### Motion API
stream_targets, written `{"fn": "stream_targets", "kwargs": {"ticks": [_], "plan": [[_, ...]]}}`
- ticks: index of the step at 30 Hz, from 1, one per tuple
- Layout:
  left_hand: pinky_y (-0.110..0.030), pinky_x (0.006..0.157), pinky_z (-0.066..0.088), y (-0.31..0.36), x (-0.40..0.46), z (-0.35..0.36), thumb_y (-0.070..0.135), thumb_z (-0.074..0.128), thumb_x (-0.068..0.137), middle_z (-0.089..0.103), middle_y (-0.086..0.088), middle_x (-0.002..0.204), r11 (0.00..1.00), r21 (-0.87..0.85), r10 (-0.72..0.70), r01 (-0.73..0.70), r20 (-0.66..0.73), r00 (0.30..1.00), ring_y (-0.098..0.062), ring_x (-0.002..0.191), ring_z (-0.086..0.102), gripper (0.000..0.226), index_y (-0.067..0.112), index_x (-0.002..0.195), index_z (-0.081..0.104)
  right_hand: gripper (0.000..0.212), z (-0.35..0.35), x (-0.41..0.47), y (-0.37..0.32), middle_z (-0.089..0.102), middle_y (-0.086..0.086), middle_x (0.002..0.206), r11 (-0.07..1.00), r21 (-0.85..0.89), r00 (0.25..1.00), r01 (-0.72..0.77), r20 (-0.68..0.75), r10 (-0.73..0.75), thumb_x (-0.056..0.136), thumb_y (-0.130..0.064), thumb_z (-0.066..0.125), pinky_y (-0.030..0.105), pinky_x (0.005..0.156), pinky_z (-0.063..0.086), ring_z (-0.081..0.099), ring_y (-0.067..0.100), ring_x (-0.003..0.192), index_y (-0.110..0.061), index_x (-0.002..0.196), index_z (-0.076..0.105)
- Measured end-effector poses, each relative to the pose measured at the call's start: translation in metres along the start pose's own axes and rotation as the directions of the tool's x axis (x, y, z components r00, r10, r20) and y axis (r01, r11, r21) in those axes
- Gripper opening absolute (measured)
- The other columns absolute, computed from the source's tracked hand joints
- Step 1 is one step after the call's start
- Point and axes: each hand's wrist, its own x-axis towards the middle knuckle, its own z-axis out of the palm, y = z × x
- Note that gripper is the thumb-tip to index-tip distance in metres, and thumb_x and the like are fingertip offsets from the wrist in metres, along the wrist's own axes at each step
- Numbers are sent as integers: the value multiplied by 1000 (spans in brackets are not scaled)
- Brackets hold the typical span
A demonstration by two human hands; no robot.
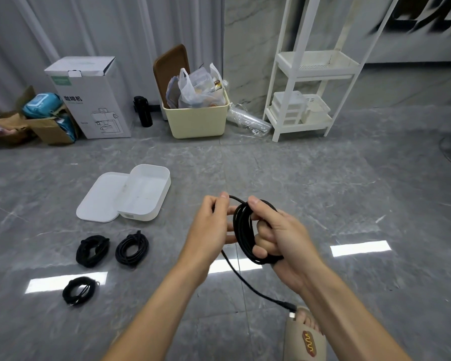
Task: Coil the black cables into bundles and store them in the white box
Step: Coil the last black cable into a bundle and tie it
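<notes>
**Coiling a fourth cable above the floor, with three bundles waiting beside the open box**

The person's right hand grips a part-wound coil of thin black cable: the loops pass around the curled fingers and the thumb presses across their top, which probably serves to keep them from springing apart. The left hand pinches the same cable between thumb and fingertips just beside the coil, apparently to feed the next turn. The two hands are close together, both closed on the cable. The unwound tail hangs down from the hands to a small white-tipped plug, just beside a beige slipper printed with a hot dog.

Three finished black cable bundles lie on the grey marble-patterned floor, to the left of the hands and just in front of the shallow white plastic box. The box stands open and holds nothing, its flat white lid tucked partly under its left edge; by this reading, storage waits until all cables are coiled.
</notes>
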Motion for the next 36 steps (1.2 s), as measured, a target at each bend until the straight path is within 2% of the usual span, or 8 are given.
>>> {"fn": "stream_targets", "kwargs": {"ticks": [5,10,14,20,25,27,30,36], "plan": [[-34,64,41,-5,-2,9,58,34,99,53,5,69,993,98,92,-67,-282,955,-13,68,52,49,18,77,48,33,13,-4,14,24,-4,43,995,93,990,23,137,-36,72,-44,76,23,40,35,21,9,34,-17,67,58],[-42,58,41,-2,1,5,61,37,96,48,8,55,994,0,104,-109,-295,950,-20,58,49,52,24,60,44,33,16,-8,21,36,0,48,993,116,967,10,251,-39,74,-45,78,26,55,49,39,13,42,-16,72,62],[-36,57,39,1,4,0,54,43,100,39,14,49,963,64,267,-260,-309,913,-13,52,41,49,23,62,36,28,13,-8,17,46,2,51,999,35,930,-16,366,2,85,-36,75,27,67,53,53,17,53,-17,67,64],[-15,48,37,3,-5,1,44,50,101,50,12,48,892,184,440,-413,-137,888,-3,46,47,40,27,65,43,45,5,-9,4,42,1,47,980,-196,940,-42,325,106,82,-54,71,20,68,55,62,22,56,-20,57,56],[-23,33,32,9,-5,-1,42,54,99,53,-14,60,974,-126,192,-187,29,981,-19,39,43,37,14,75,51,51,11,-12,4,25,-4,40,991,-123,972,53,235,-23,85,-44,70,26,57,51,39,16,38,-21,48,44],[-24,37,38,13,-5,-8,42,59,96,52,-18,70,978,-199,99,-66,165,981,-18,42,47,44,-1,88,51,49,14,-13,2,20,-4,38,997,-43,978,69,198,-59,78,-42,69,27,51,48,32,14,36,-21,47,38],[-21,42,43,15,-8,-15,39,68,82,64,-5,72,967,-254,54,21,285,957,-14,45,51,29,14,92,58,47,15,-15,0,19,-4,37,995,76,983,59,171,-71,74,-38,68,27,45,43,25,13,32,-20,46,34],[-27,72,53,13,-7,-17,24,67,84,69,-5,91,964,-261,40,45,310,950,-17,79,64,12,16,91,71,46,12,-15,-6,19,-6,35,977,196,975,90,182,-126,79,-38,62,26,42,40,22,10,30,-19,46,35]]}}
